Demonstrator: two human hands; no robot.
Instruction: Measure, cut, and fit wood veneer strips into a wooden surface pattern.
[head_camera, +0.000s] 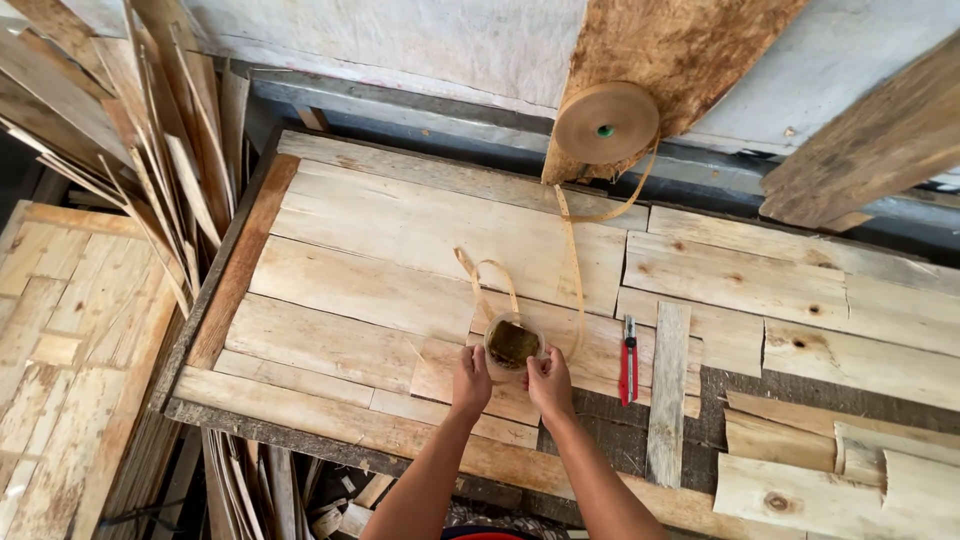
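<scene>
A small round container (512, 345) with dark wet contents stands on the veneer sheets in the middle of the bench. My left hand (470, 381) grips its left side and my right hand (549, 384) grips its right side. A thin brown paper tape strip (573, 262) runs from a tape roll (606, 122) on the wall down to the container. A looped end of tape (486, 276) lies just behind the container.
A red utility knife (628, 361) lies right of my hands beside a narrow upright wood strip (668, 390). Pale veneer sheets (400, 240) cover the bench. Stacked veneer strips (150, 130) lean at the left; more sheets (60, 330) lie lower left. A plank (880, 140) juts in at upper right.
</scene>
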